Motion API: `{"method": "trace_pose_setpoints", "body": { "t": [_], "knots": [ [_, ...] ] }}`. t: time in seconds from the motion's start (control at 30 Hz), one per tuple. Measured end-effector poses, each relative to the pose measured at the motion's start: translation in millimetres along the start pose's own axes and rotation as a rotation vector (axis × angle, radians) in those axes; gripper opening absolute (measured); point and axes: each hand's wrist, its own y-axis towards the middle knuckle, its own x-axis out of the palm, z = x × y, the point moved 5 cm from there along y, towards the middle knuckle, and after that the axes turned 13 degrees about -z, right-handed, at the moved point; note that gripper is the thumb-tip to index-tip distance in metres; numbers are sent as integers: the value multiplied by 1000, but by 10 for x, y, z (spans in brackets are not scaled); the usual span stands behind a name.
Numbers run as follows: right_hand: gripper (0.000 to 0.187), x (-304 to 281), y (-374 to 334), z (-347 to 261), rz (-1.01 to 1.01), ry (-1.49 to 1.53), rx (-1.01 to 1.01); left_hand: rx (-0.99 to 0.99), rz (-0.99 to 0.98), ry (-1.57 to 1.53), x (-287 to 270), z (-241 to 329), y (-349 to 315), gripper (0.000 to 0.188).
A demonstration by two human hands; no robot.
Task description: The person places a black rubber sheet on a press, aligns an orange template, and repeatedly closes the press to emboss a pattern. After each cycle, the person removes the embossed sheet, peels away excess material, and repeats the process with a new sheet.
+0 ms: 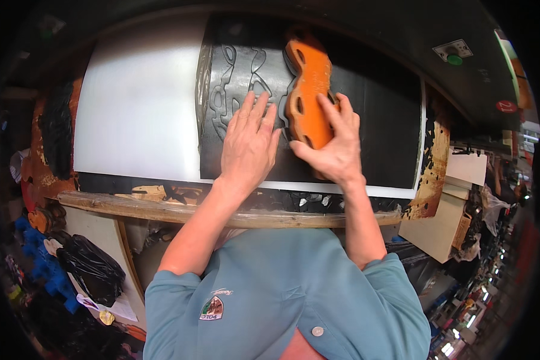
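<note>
A black sheet (381, 129) lies over a white board (138, 102). Shapes are cut or pressed into its left part in wavy columns. On the sheet rests an orange cutting die (311, 90), long and wavy-edged with oval holes. My right hand (336, 141) grips the die's near end, thumb at its left edge and fingers over its right side. My left hand (248, 138) lies flat on the cut part of the sheet, fingers stretched out and holding nothing. The die's underside is hidden.
A wooden rail (222, 215) runs along the near edge, with dark scraps beside it. A dark machine part with a green button (455, 59) spans the far side. A black plastic bag (93, 270) sits at lower left, a pale box (435, 222) at right.
</note>
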Motion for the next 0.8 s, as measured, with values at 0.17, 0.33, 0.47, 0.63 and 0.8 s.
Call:
{"method": "trace_pose_setpoints", "body": {
  "t": [0.17,0.33,0.47,0.63,0.8],
  "knots": [
    [98,-289,18,306,-78,961,125,-1,7,-115,-24,2,24,51],
    [98,-319,-11,341,-79,924,63,-47,65,-231,62,185,141,66],
    [96,-349,-27,438,-1,1136,49,-49,33,-102,146,267,161,82],
    [96,-373,-54,501,-1,1146,24,72,-134,64,209,303,105,58],
    [96,-423,-169,464,31,1129,18,44,-74,-72,133,237,48,47]
  ]
}}
